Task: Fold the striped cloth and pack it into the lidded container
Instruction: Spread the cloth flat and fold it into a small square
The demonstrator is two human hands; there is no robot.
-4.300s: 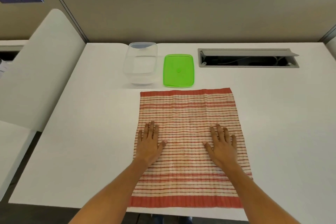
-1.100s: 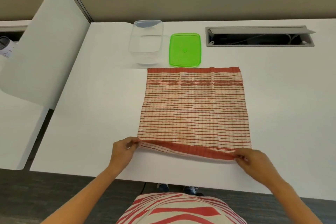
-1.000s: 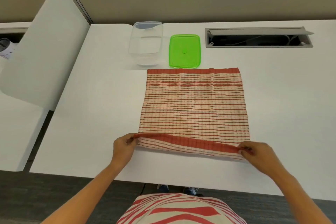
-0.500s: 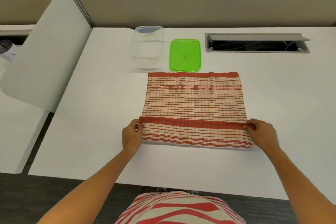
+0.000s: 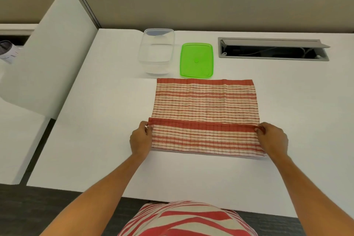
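The red-and-cream striped cloth (image 5: 206, 101) lies on the white table (image 5: 99, 120), its near part doubled over onto itself with the red hem running across at mid-cloth. My left hand (image 5: 140, 139) pinches the left end of that folded hem, and my right hand (image 5: 273, 139) pinches the right end. Behind the cloth stands the clear plastic container (image 5: 156, 49), open and empty. Its green lid (image 5: 197, 60) lies flat to the container's right, just touching the cloth's far edge.
A grey cable hatch (image 5: 272, 49) is sunk into the table at the back right. A white curved divider panel (image 5: 44, 59) rises at the left. A beige partition wall closes off the back. The table's near edge is close to my body.
Both hands lifted the cloth's near hem and carried it away from me over the cloth. The fold has moved further up since half a second ago.
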